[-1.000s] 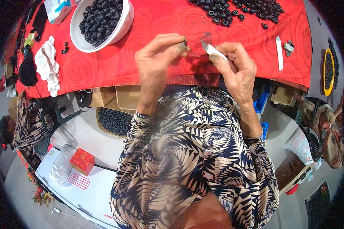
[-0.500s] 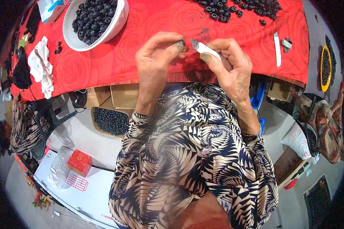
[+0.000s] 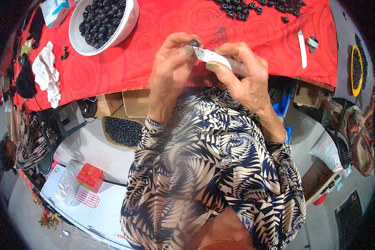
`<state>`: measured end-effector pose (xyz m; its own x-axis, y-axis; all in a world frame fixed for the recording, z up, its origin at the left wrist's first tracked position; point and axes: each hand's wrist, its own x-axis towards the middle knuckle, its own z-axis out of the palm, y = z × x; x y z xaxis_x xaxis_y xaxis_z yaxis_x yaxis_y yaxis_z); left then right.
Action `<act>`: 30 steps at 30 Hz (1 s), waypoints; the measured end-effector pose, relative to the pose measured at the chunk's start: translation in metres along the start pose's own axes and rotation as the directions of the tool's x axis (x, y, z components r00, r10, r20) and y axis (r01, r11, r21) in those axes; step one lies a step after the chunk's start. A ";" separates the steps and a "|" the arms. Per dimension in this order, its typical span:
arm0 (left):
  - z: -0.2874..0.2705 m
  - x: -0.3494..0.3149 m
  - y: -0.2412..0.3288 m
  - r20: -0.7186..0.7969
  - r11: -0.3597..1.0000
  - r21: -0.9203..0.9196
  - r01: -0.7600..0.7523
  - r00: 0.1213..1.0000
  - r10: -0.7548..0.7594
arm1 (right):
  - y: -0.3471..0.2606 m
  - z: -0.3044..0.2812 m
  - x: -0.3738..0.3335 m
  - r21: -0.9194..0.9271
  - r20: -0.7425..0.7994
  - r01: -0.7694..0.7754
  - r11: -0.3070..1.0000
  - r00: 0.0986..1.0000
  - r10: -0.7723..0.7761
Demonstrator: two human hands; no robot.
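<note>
Left hand (image 3: 167, 66) pinches a small dark round piece (image 3: 194, 43), right of the white bowl (image 3: 129, 27) and nearer than it; the right hand (image 3: 248, 77) is closed around a white-handled knife (image 3: 220, 60), its blade at the piece, though exact contact is unclear. Good handling would likely mean a steady pinch, short controlled strokes and the left thumb kept off the edge. Farther out, more dark pieces (image 3: 241, 16) lie well right of the bowl.

There, I spotted red lettering (image 3: 87, 198) on the flat white panel (image 3: 100, 219), gold marks (image 3: 91, 171) on the red cube-shaped box (image 3: 88, 182)!
</note>
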<state>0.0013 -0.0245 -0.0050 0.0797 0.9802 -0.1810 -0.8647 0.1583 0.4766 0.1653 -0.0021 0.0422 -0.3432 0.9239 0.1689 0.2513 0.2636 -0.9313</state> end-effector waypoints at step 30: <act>0.003 -0.007 0.003 -0.031 0.998 0.040 0.039 0.999 -0.038 | 0.004 0.004 -0.002 -0.066 -0.007 0.107 0.992 0.994 -0.108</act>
<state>-0.0004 -0.0308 0.0001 0.0971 0.9695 -0.2250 -0.8404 0.2010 0.5033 0.1629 -0.0037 0.0367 -0.3616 0.8921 0.2711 0.2720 0.3790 -0.8845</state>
